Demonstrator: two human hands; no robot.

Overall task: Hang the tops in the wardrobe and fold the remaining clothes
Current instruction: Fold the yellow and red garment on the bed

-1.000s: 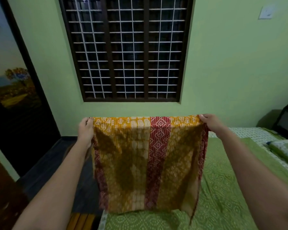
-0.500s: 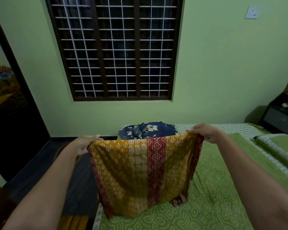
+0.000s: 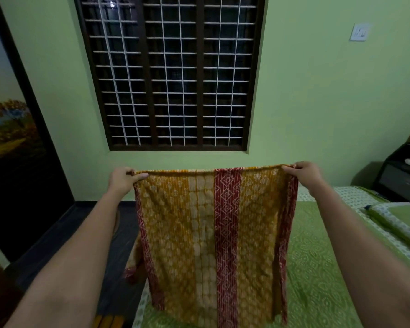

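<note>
Two arms reach out in front, and each one ends in a hand that holds a top corner of the same cloth. The left hand [image 3: 123, 179] pinches its corner with the thumb on the near side and the fingers curled behind. The right hand [image 3: 304, 172] grips the other corner with bent fingers. Between the hands the cloth [image 3: 208, 233] is pulled flat along its top edge. Below the hands it hangs down straight, and its bottom edge reaches down in front of the bed [image 3: 317, 268].

It is yellow with red stripes. It looks thin, soft and light, because it droops and ripples at the sides. It will not keep any shape by itself, so it will likely flop if one hand lets go. The top corners look like the best places to hold it. Laying it on the bed under the hands would probably make folding easy.

Beyond the hands is a green wall with a barred window [image 3: 171, 74].
</note>
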